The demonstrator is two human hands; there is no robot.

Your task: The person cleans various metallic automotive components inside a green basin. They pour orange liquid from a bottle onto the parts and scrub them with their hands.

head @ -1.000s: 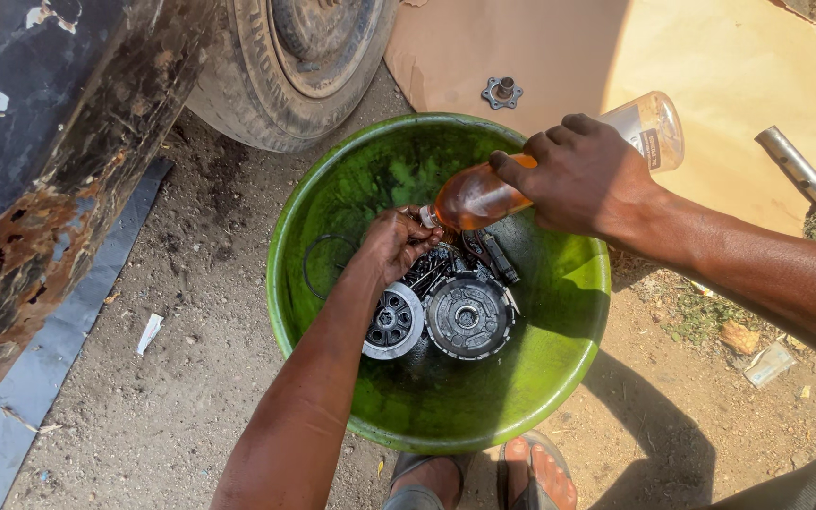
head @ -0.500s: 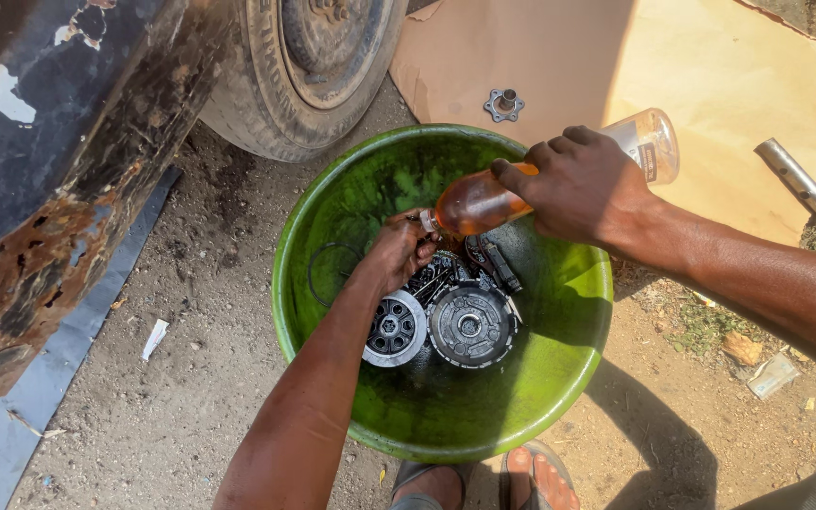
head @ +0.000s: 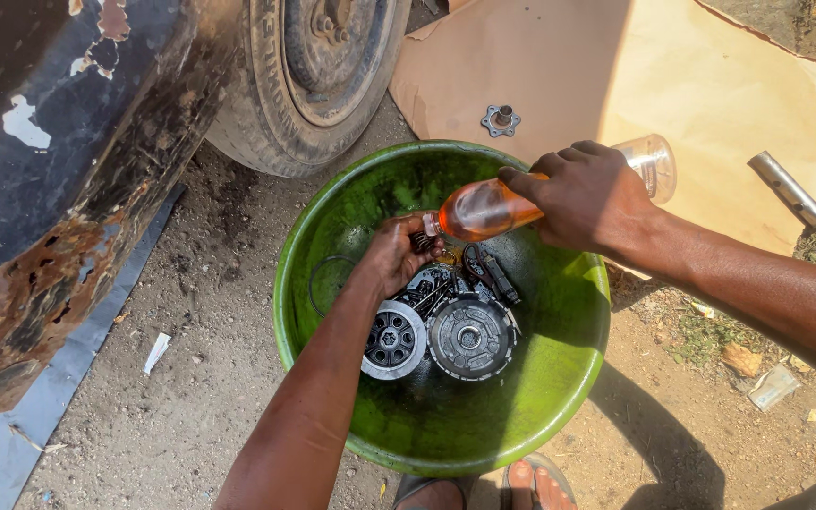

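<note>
Rinsing is under way: I'm tipping the amber-liquid bottle (head: 488,210) in my clenched right hand (head: 589,195) over a small metal part (head: 424,242) gripped in my left hand (head: 391,257) above the green basin (head: 578,378), so next I judge I'm needing a steady pour.

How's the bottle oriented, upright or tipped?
Tipped: the bottle lies near-horizontal in the right hand, neck down toward the left hand over the green basin.

A right hand (head: 592,194) is tipping an amber-filled bottle (head: 512,203) over metal parts (head: 446,326) the left hand (head: 394,255) is gripping inside a green basin (head: 559,397).
</note>
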